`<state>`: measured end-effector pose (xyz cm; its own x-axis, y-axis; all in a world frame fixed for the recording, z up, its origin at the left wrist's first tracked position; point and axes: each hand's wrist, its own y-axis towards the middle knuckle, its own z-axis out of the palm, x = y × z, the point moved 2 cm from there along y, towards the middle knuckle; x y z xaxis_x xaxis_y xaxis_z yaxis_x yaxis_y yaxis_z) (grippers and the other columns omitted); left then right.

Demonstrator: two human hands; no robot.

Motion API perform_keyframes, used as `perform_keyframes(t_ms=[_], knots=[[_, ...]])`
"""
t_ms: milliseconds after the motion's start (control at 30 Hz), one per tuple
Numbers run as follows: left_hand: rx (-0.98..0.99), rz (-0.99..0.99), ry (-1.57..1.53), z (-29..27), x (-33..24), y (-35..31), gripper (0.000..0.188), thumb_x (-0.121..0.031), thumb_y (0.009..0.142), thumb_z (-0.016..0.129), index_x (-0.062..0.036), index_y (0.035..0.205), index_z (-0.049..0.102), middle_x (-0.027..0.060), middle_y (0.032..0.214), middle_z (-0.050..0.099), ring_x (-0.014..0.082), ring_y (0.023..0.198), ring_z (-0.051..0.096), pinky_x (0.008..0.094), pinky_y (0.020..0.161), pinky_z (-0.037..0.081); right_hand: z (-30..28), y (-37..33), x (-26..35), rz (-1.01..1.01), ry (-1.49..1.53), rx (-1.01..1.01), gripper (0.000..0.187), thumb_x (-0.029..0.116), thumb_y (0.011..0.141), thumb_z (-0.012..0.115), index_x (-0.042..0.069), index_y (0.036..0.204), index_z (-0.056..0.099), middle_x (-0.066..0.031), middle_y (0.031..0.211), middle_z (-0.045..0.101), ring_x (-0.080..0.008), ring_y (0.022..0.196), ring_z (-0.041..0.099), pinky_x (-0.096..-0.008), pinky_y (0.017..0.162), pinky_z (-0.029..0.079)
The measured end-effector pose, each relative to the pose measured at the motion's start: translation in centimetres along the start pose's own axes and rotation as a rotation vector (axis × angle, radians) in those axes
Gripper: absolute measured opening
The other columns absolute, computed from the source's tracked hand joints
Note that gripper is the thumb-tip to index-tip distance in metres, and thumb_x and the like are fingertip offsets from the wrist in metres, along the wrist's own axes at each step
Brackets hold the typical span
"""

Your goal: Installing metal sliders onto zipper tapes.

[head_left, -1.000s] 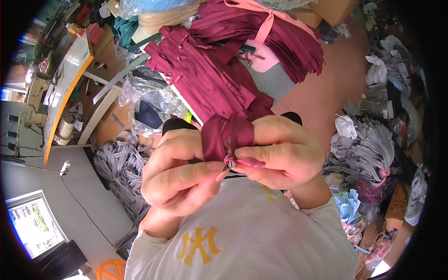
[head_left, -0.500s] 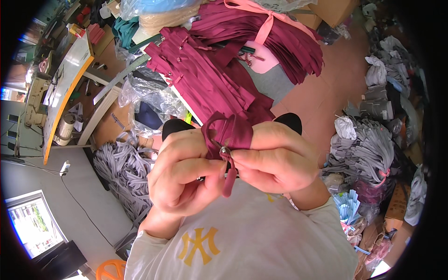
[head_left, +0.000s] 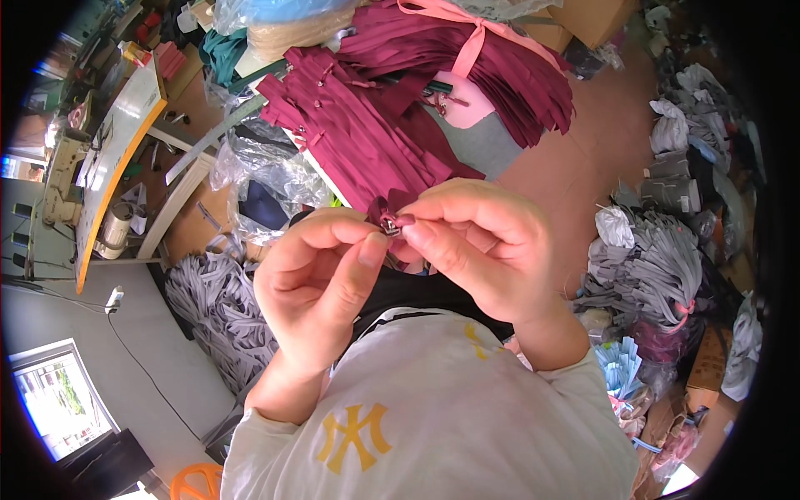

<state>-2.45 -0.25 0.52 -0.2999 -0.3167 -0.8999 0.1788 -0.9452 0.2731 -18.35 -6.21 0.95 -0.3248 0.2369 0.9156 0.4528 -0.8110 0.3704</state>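
In front of my chest both hands meet at a maroon zipper strip (head_left: 379,205) with a small metal slider (head_left: 389,223). My left hand (head_left: 312,287) pinches it from the left between thumb and index finger. From the right, my right hand (head_left: 492,250) pinches a maroon part beside the slider, thumb and finger pressed together. Most of the held strip is hidden behind the fingers. Just beyond my hands lies a stack of maroon zipper strips (head_left: 358,133), several with metal sliders at their far ends.
A maroon bundle (head_left: 508,92) tied with a pink band (head_left: 473,48) lies far right of the stack. Grey strips (head_left: 218,312) are heaped at left, with another grey bundle (head_left: 662,267) at right. A white table (head_left: 125,137) with an orange edge stands at the left.
My hands have risen slightly away from my chest and turned, so the thumbs show more. The maroon pull that hung below the slider no longer hangs there.
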Motion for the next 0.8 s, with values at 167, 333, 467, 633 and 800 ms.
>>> perform_keyframes(t_ms=[167, 333, 467, 633, 800], knots=[[-0.039, -0.033, -0.002, 0.2, -0.3, -0.1, 0.018, 0.011, 0.087, 0.062, 0.0065, 0.104, 0.060, 0.0097, 0.098, 0.062, 0.0137, 0.090, 0.063, 0.0252, 0.082, 0.051, 0.2, 0.1, -0.1, 0.012, 0.024, -0.019, 0.014, -0.003, 0.090, 0.063, -0.009, 0.103, 0.064, -0.0100, 0.091, 0.069, -0.0110, 0.080, 0.069, -0.0214, 0.068, 0.056], [-0.015, 0.030, 0.065, -0.2, 0.0, 0.0, 0.018, 0.012, 0.085, 0.064, 0.0062, 0.101, 0.061, 0.0099, 0.095, 0.063, 0.0135, 0.088, 0.061, 0.0243, 0.079, 0.049, 0.1, 0.2, -0.3, -0.032, 0.009, -0.013, 0.013, -0.005, 0.088, 0.065, -0.009, 0.100, 0.064, -0.0090, 0.088, 0.069, -0.0093, 0.075, 0.068, -0.0203, 0.063, 0.055], [-0.040, 0.099, 0.170, 0.1, 0.1, 0.0, 0.016, 0.011, 0.083, 0.066, 0.0059, 0.097, 0.061, 0.0091, 0.092, 0.063, 0.0131, 0.084, 0.059, 0.0243, 0.075, 0.047, 0.0, 0.3, 0.2, -0.167, -0.185, 0.000, 0.010, -0.005, 0.086, 0.067, -0.008, 0.096, 0.064, -0.0073, 0.084, 0.068, -0.0074, 0.070, 0.066, -0.0193, 0.059, 0.052], [0.011, 0.145, 0.445, 0.1, -0.8, 0.8, 0.017, 0.008, 0.081, 0.069, 0.0049, 0.097, 0.063, 0.0074, 0.088, 0.062, 0.0133, 0.078, 0.058, 0.0244, 0.070, 0.046, -0.5, 0.5, 0.1, 0.234, 0.043, -0.036, 0.011, 0.007, 0.091, 0.067, -0.004, 0.095, 0.065, -0.0019, 0.078, 0.065, -0.0032, 0.061, 0.058, -0.0165, 0.052, 0.046], [0.051, 0.231, 0.588, -0.6, -1.3, 1.7, 0.009, 0.002, 0.084, 0.070, 0.0040, 0.091, 0.065, 0.0070, 0.082, 0.060, 0.0134, 0.074, 0.055, 0.0237, 0.067, 0.042, -1.1, 1.5, -0.1, 0.179, -0.033, 0.018, 0.015, 0.011, 0.092, 0.067, -0.002, 0.099, 0.065, -0.0001, 0.077, 0.063, -0.0025, 0.063, 0.055, -0.0159, 0.056, 0.044]])
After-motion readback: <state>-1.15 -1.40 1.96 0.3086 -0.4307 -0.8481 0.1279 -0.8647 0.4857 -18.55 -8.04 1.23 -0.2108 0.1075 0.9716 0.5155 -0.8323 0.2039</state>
